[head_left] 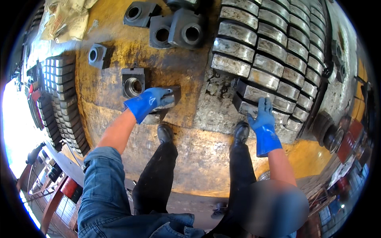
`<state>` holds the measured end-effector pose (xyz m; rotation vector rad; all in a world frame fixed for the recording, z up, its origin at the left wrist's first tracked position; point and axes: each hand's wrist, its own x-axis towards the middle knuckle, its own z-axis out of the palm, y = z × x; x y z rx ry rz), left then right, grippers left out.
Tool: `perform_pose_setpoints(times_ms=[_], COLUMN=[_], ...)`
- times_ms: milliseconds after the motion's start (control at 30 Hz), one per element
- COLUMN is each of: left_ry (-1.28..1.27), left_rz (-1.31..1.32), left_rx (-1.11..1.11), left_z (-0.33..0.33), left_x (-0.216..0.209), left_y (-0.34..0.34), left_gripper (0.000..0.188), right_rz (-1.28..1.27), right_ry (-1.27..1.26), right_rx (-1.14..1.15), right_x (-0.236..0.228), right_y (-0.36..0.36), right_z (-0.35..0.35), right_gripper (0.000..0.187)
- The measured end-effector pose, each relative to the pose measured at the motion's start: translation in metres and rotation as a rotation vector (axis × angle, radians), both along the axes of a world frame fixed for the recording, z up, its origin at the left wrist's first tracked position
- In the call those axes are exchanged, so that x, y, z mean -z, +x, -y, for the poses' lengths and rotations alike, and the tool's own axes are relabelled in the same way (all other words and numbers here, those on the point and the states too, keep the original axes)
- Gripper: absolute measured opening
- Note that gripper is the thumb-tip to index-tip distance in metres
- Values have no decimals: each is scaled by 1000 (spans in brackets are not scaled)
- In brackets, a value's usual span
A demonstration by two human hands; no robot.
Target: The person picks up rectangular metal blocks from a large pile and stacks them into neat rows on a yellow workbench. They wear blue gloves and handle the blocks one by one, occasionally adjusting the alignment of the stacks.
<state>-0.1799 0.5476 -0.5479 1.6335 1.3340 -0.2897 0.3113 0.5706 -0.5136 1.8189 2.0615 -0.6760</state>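
My left hand (146,104), in a blue rubber glove, has its fingers bent over a grey metal block (175,96) on the floor. Just below that hand, another metal block (154,118) is partly covered. A block with a round bore (131,74) stands close to its left. My right hand (262,119), gloved in the same blue, lies with fingers stretched against the near end of a large stack of metal blocks (274,53). Its fingertips touch the face of a near-row block (252,94); the thumb is apart.
Dark bored blocks (180,29) are grouped at the back, with a single one (100,56) to their left. Another block stack (65,99) runs along the left. Brown paper sacking (66,20) lies far left. My boots (165,133) stand between my hands, on stained yellow flooring.
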Motion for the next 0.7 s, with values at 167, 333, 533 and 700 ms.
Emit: perform_pose_setpoints(times_ms=[167, 333, 533, 700], left_ry=[-234, -185, -199, -396], left_rz=[-93, -56, 339, 848], left_rx=[163, 87, -735, -1467], left_z=[-19, 10, -50, -81], left_x=[1, 8, -50, 60], left_y=[-10, -40, 144, 221], left_gripper=[54, 54, 88, 77], right_rz=[31, -3, 82, 15], right_ry=[-36, -90, -206, -234], right_rx=[-6, 20, 39, -5], right_x=[-7, -11, -34, -18], right_y=[0, -10, 5, -30], right_z=[-4, -9, -18, -18], right_gripper=[95, 97, 100, 104])
